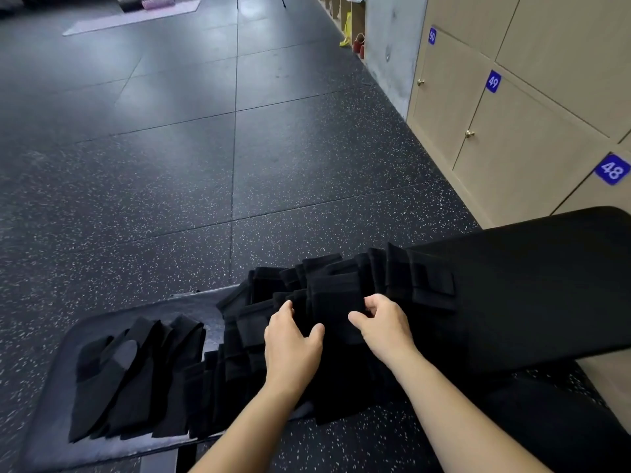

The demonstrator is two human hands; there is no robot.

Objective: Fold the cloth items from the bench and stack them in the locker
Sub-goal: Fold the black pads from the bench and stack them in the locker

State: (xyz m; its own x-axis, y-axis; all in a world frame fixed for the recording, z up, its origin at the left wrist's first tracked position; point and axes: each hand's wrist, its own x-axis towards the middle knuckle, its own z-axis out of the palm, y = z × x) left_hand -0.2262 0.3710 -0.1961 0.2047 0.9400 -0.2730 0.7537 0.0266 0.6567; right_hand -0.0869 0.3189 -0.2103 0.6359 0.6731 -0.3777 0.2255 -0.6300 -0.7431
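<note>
- Two hands work at a pile point(375, 271) of black cloth pieces that overlap like shingles on the bench point(546, 285).
- Left hand point(290, 339) lies on the pile, its fingers curled over the left edge of one cloth point(336, 302) and its thumb stretched to the right. It grips that cloth.
- Right hand point(382, 326) pinches the same cloth at its right edge, between the thumb and the curled fingers.
- That cloth sits in the middle of the pile, and its upper part shows between the two hands.
- Several more black pieces point(136, 380) lie flat, side by side, on a grey pad point(47, 404) left of the pile. One of them has a grey patch.
- Lockers point(512, 138) line the wall on the right, near the far end of the bench. Their blue tags read 50, 49 and 48.
- All locker doors in view are closed, so what they hold cannot be seen.
- Open cubbies point(341, 11) stand further along the same wall. A yellow item point(346, 32) hangs at their front, with red shoes point(359, 44) low beside it. Whether the shoes are inside a cubby or on the floor point(170, 165) cannot be told.
- One pink mat point(136, 17) lies on the floor far off to the left.
</note>
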